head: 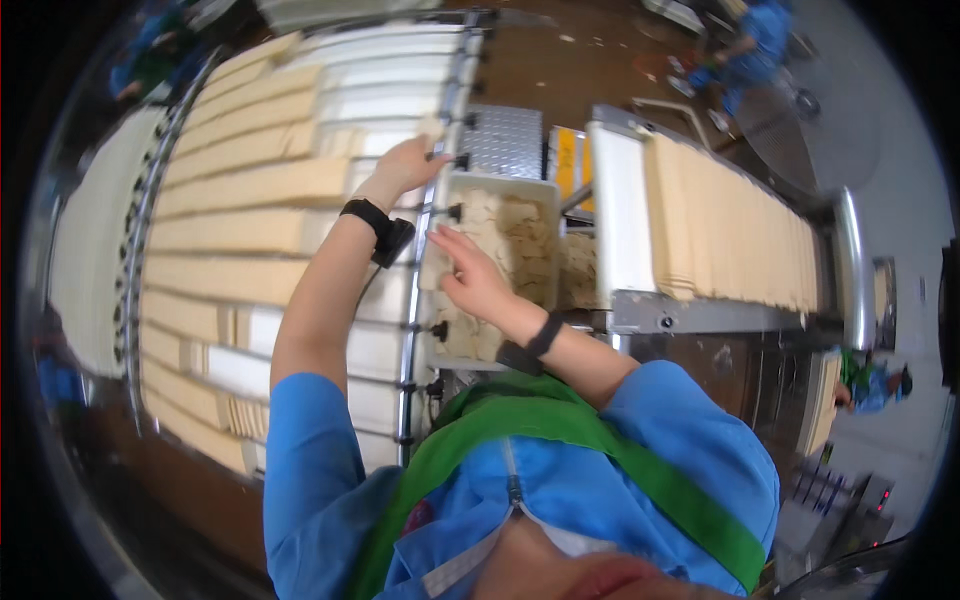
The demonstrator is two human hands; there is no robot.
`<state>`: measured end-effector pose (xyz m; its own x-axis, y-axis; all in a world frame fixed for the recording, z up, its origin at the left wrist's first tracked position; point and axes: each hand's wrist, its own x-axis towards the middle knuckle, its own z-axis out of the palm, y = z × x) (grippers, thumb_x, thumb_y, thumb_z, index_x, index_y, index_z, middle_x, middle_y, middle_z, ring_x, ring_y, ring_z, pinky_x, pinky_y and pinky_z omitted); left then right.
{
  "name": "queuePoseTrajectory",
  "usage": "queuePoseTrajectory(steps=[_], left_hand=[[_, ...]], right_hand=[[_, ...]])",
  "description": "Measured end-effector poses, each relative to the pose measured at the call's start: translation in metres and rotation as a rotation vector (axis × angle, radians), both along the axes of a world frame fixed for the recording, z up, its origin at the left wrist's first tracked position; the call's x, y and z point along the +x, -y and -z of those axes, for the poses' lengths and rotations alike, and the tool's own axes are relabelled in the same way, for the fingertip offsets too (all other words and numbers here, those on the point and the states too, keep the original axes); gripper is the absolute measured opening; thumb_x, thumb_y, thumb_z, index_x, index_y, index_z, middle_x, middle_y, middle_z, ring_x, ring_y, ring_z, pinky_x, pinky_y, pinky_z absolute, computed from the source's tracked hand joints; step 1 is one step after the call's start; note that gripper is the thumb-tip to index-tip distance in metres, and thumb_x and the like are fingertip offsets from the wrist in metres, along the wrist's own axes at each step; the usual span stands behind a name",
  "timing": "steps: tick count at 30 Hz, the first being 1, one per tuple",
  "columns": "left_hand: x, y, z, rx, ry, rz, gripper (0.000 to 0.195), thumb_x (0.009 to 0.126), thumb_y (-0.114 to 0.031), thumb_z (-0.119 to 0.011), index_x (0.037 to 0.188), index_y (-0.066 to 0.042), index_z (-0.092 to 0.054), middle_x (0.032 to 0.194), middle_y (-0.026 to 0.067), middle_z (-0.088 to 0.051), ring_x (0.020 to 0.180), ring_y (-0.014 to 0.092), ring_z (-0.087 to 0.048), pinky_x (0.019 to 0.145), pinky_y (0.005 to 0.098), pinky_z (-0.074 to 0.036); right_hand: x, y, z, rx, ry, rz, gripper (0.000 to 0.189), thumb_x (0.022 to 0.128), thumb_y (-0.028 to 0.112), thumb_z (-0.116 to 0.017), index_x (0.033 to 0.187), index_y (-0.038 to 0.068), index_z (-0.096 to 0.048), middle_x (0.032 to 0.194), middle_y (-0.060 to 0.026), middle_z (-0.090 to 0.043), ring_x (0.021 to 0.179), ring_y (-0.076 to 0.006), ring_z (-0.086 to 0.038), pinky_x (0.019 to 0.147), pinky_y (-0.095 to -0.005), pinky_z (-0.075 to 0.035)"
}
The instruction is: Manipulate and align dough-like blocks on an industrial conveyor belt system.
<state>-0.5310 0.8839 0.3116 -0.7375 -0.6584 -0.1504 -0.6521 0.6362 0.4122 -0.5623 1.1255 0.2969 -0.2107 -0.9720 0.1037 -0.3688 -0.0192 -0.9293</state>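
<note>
Rows of stacked pale dough sheets (232,184) lie in lanes between thin metal rods on a white conveyor belt (375,97). Over the belt's near edge, my left hand (405,166) is at a small pale dough piece (430,126); whether its fingers grip it is unclear. My right hand (476,274) is just past the metal edge rail (417,300), above a white bin (558,247) of broken dough pieces (480,217). Its fingers are partly extended, and a pale piece (431,266) lies beside or under them; contact cannot be told.
A second conveyor (626,210) on the right carries a long row of upright dough sheets (735,225). Behind the bin is a diamond-plate metal surface (502,139). Black knobs (439,328) stick out from the rail. A co-worker in blue (757,45) is at the upper right.
</note>
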Motion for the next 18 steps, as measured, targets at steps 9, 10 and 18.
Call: queuePoseTrajectory(steps=[9, 10, 18], left_hand=[[-0.118, 0.003, -0.022, -0.344, -0.111, -0.16, 0.027, 0.087, -0.026, -0.053, 0.105, -0.009, -0.062, 0.093, 0.0195, -0.066, 0.092, 0.037, -0.062, 0.079, 0.0476, -0.048], [-0.134, -0.016, -0.032, -0.271, -0.102, -0.03, 0.03, 0.086, -0.027, -0.055, 0.11, -0.011, -0.062, 0.099, 0.0196, -0.065, 0.096, 0.036, -0.061, 0.082, 0.0464, -0.048], [-0.366, -0.156, 0.037, -0.286, -0.032, 0.505, 0.064, 0.087, -0.037, -0.058, 0.138, -0.004, -0.039, 0.143, 0.0216, -0.036, 0.133, 0.037, -0.033, 0.11, 0.0394, -0.029]], right_hand=[[-0.197, -0.224, 0.041, 0.276, -0.729, 0.837, 0.066, 0.078, 0.023, -0.068, 0.136, 0.008, -0.041, 0.142, -0.0264, -0.031, 0.103, -0.0397, -0.058, 0.081, -0.043, -0.051], [-0.204, -0.237, 0.039, 0.279, -0.717, 0.838, 0.066, 0.078, 0.023, -0.068, 0.136, 0.008, -0.041, 0.142, -0.0264, -0.031, 0.103, -0.0397, -0.058, 0.081, -0.043, -0.051], [-0.23, -0.235, 0.068, 0.118, -0.27, 0.834, 0.08, 0.073, 0.02, -0.076, 0.139, 0.001, -0.035, 0.14, -0.0296, -0.026, 0.128, -0.0454, -0.032, 0.104, -0.0456, -0.034]])
